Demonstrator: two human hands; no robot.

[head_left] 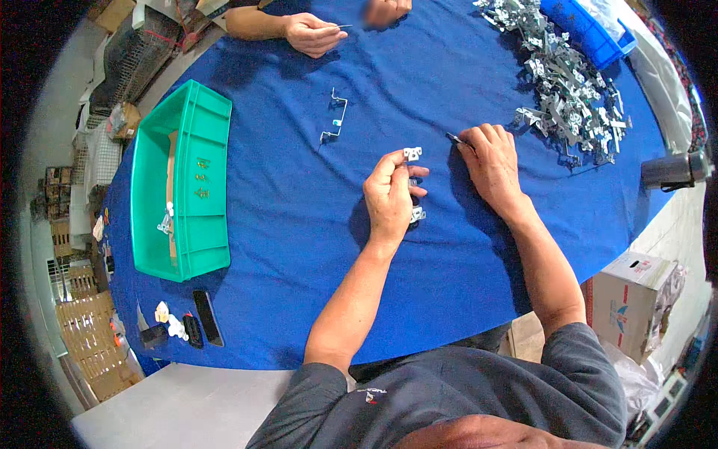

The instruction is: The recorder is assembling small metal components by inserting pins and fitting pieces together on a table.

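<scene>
My left hand (387,200) is closed around a metal bracket (413,154), whose light-coloured ends stick out above and below the fingers; its middle is mostly hidden by them. To the right, my right hand (492,166) rests low over the blue cloth, pinching a small slim tool with a dark tip (453,138). The fingers cover most of that tool, so its kind does not show. Another bent metal bracket (338,120) lies alone on the cloth, beyond my left hand and a little to its left.
A green plastic crate (213,224) with a few metal parts stands at the left. Many loose brackets (568,93) are heaped at the far right by a blue bin (587,34). Across the table, a co-worker's hand (314,35) holds a thin piece. A phone (208,318) and flask (673,170) lie near the edges.
</scene>
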